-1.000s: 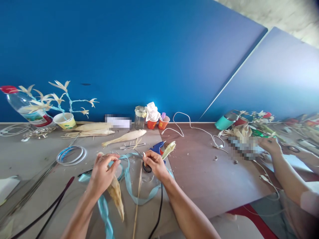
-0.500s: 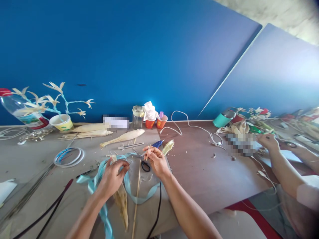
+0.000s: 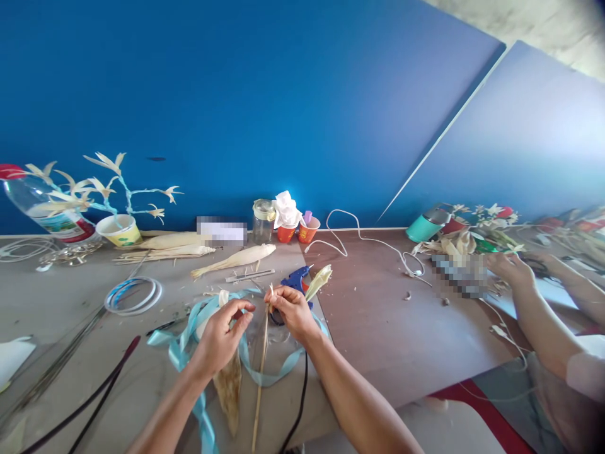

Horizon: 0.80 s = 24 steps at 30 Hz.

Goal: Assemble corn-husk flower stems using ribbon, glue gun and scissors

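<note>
My right hand [image 3: 293,310] pinches a small pale strip of corn husk [image 3: 271,294] between thumb and fingertips, in front of a blue glue gun [image 3: 297,277]. To its left, my left hand [image 3: 227,334] has thumb and forefinger curved and slightly apart, with nothing visible between them. Light blue ribbon [image 3: 269,379] loops under and around both hands. A brownish dry husk [image 3: 227,397] lies beneath my left wrist. Below the right fingertips runs a thin straw-coloured stick [image 3: 259,391]. Black scissor handles [image 3: 276,317] are mostly hidden behind my right hand.
Husk flowers on blue stems stand in a paper cup [image 3: 118,232] at left. Corn husks [image 3: 236,260], a glass jar [image 3: 263,222] and red cups [image 3: 308,232] line the back. A white cable [image 3: 359,236] crosses right, near another person's hands [image 3: 513,271].
My left finger and thumb have parted slightly from their pinch. My right hand has shifted a little left and down with the husk strip, uncovering more of the glue gun.
</note>
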{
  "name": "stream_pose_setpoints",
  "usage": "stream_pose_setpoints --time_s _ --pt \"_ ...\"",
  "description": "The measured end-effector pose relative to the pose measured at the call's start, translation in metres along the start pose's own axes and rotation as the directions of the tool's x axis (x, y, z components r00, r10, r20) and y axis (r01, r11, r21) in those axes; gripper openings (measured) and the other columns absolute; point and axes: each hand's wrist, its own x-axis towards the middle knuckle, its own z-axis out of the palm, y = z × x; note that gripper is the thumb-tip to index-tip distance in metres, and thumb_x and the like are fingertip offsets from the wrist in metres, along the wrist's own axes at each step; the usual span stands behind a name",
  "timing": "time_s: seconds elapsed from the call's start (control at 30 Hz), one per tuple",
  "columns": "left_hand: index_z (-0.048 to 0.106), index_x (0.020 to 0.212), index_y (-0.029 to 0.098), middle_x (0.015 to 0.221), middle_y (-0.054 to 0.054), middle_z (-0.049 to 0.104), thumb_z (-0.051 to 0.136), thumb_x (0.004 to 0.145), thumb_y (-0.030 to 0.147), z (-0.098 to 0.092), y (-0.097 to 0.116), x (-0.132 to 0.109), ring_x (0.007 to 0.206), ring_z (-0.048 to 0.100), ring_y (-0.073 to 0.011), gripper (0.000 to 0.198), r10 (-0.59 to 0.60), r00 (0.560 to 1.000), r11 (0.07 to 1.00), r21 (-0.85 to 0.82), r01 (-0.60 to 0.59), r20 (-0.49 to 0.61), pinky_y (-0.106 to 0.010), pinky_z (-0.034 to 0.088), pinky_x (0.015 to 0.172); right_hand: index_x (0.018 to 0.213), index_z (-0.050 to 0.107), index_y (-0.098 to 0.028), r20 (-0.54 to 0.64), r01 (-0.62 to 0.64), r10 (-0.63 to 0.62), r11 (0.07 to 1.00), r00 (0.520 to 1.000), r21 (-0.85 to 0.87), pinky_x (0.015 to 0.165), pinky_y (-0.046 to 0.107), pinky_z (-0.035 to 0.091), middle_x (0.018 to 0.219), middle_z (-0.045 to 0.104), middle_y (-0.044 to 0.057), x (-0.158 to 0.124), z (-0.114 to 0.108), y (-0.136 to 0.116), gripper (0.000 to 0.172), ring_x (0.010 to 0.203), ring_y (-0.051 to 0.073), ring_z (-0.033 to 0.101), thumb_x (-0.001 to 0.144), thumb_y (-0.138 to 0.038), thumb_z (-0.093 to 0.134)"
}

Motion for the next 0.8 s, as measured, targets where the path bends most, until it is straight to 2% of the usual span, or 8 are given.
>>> stream_pose_setpoints --time_s 0.07,0.13,0.27,0.43,0.57,0.7,0.8 --pt "0.06 0.091 0.022 0.063 0.001 0.059 0.049 0.084 0.04 0.004 0.0 -0.001 0.057 0.055 -0.0145 0.023 -0.099 0.991 0.989 -0.105 0.108 0.087 -0.025 0.043 0.055 0.065 0.067 -0.018 0.01 -0.017 0.017 1.0 1.0 0.003 0.056 0.023 0.037 0.069 0.059 0.0 -0.001 0.002 0.0 0.02 0.054 0.008 0.046 0.064 -0.036 0.076" --pt "0.06 0.09 0.021 0.056 0.003 0.052 0.051 0.083 0.042 0.009 -0.001 -0.001 0.049 0.049 -0.013 0.024 -0.175 0.97 0.955 -0.211 0.209 0.168 -0.024 0.039 0.05 0.065 0.068 -0.018 0.019 -0.032 0.032 0.999 0.999 -0.009 0.056 0.023 0.037 0.068 0.059 0.0 -0.002 0.004 0.0 0.021 0.054 0.008 0.046 0.064 -0.037 0.076" --pt "0.058 0.079 0.018 0.065 0.002 0.055 0.058 0.077 0.045 0.016 0.003 0.0 0.043 0.041 -0.0082 0.028 -0.237 0.942 0.868 -0.384 0.315 0.236 -0.024 0.032 0.044 0.065 0.067 -0.017 0.044 -0.052 0.053 0.998 0.998 -0.036 0.056 0.024 0.038 0.064 0.058 -0.001 -0.004 0.007 0.002 0.024 0.055 0.009 0.045 0.063 -0.04 0.076" --pt "0.058 0.069 0.016 0.057 0.004 0.05 0.063 0.072 0.043 0.017 0.01 0.001 0.041 0.038 -0.0065 0.027 -0.268 0.927 0.818 -0.446 0.363 0.263 -0.023 0.03 0.044 0.065 0.066 -0.018 0.083 -0.055 0.058 0.998 0.995 -0.033 0.052 0.023 0.04 0.068 0.057 0.0 -0.006 0.01 0.005 0.025 0.055 0.009 0.046 0.064 -0.04 0.075" --pt "0.056 0.067 0.016 0.055 0.004 0.051 0.065 0.07 0.044 0.017 0.007 0.002 0.043 0.042 -0.0075 0.03 -0.273 0.93 0.804 -0.474 0.361 0.244 -0.023 0.031 0.046 0.062 0.064 -0.019 -0.015 0.014 -0.013 0.999 1.0 0.038 0.053 0.022 0.04 0.086 0.057 0.001 -0.004 0.008 0.004 0.023 0.059 0.008 0.046 0.059 -0.037 0.078" --pt "0.056 0.068 0.015 0.057 0.004 0.051 0.067 0.069 0.043 0.016 0.002 0.002 0.047 0.045 -0.0079 0.03 -0.27 0.933 0.778 -0.517 0.357 0.238 -0.023 0.032 0.049 0.065 0.061 -0.018 -0.046 -0.029 0.036 0.989 0.998 0.143 0.05 0.021 0.033 0.064 0.052 -0.003 -0.003 0.004 0.002 0.022 0.05 0.006 0.04 0.061 -0.033 0.077" --pt "0.056 0.068 0.015 0.057 0.004 0.051 0.068 0.069 0.042 0.015 0.001 0.002 0.048 0.045 -0.008 0.029 -0.27 0.928 0.745 -0.555 0.369 0.255 -0.023 0.032 0.051 0.068 0.06 -0.018 -0.004 -0.072 0.074 0.985 0.997 0.159 0.049 0.021 0.033 0.062 0.053 -0.004 -0.005 0.005 0.001 0.023 0.049 0.006 0.041 0.063 -0.033 0.076"
